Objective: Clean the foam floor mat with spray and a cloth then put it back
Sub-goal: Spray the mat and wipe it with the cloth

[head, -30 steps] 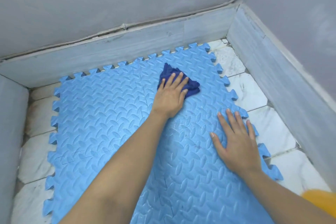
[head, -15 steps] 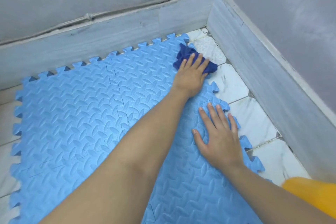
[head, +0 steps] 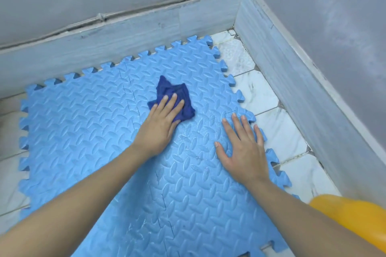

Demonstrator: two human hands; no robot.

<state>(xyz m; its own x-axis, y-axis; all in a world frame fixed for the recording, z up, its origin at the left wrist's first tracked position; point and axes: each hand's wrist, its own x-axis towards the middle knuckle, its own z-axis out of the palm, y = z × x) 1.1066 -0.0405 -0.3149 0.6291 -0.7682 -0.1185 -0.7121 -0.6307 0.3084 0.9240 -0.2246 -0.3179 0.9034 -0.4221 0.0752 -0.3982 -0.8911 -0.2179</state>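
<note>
Head cam: left hand (head: 160,129) flat, pressing dark cloth (head: 177,100) mid foam mat (head: 83,131); right hand (head: 243,148) splayed, empty, near mat's edge. Keep strokes overlapping w/ even pressure.

Lighting: soft, even, fairly bright; source not visible. Shadows: faint, under both forearms on the mat (head: 87,131). Glare: dull sheen on mat ridges only. Focus: centre sharp; yellow object (head: 359,217) at lower right blurred. Distortion: wide-angle bending of the skirting (head: 146,33) toward the edges.
</note>
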